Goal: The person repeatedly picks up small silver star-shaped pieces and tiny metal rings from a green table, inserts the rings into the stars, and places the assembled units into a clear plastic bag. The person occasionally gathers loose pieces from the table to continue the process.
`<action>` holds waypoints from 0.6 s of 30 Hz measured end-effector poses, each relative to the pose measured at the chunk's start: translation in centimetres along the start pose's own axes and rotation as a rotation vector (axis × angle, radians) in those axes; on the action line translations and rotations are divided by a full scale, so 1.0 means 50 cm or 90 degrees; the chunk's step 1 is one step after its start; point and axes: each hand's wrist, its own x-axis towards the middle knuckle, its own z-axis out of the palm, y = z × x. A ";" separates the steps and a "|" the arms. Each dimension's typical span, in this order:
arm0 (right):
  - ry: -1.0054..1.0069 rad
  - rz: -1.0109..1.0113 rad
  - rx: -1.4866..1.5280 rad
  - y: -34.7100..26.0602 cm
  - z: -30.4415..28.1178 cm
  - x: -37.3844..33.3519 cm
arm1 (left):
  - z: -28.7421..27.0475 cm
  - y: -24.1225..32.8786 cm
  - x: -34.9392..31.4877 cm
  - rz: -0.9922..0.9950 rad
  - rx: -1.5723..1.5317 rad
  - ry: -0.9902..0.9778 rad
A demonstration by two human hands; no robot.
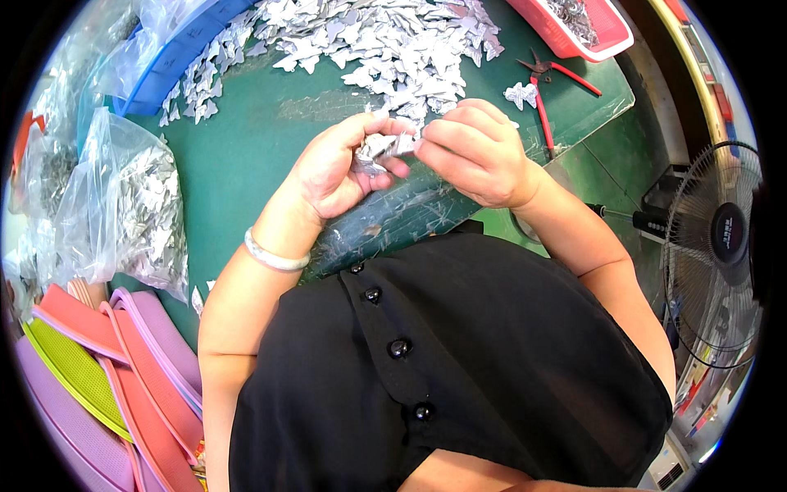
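Observation:
Over the front of the green table, my left hand (332,164) is closed around several silver butterfly-shaped pieces (384,148), which lie between its thumb and curled fingers. My right hand (475,156) meets it from the right, its thumb and forefinger pinched at the edge of one of these pieces. The pinching fingertips partly hide that piece. Just beyond both hands spreads a large loose heap of similar silver pieces (385,49). To the right, red-handled pliers (541,90) lie with their jaws pointing away, beside a single silver piece (520,96).
A blue bin (176,61) stands far left, with a clear bag of silver pieces (152,205) nearer. Pink, purple and green plastic baskets (123,369) are stacked at lower left. A red basket (602,37) holds metal parts at far right. A black fan (721,238) stands right.

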 end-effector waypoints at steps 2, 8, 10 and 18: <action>0.008 0.031 0.021 -0.001 0.018 0.000 | 0.000 -0.005 -0.004 -0.006 -0.033 -0.013; -0.136 0.286 -0.109 0.009 0.033 -0.014 | -0.013 -0.009 -0.007 0.062 -0.043 0.030; -0.163 0.295 -0.124 0.007 0.037 -0.011 | -0.014 -0.008 -0.010 0.078 -0.031 0.022; -0.158 0.294 -0.047 0.007 0.042 -0.010 | -0.017 -0.005 -0.008 0.087 -0.025 0.042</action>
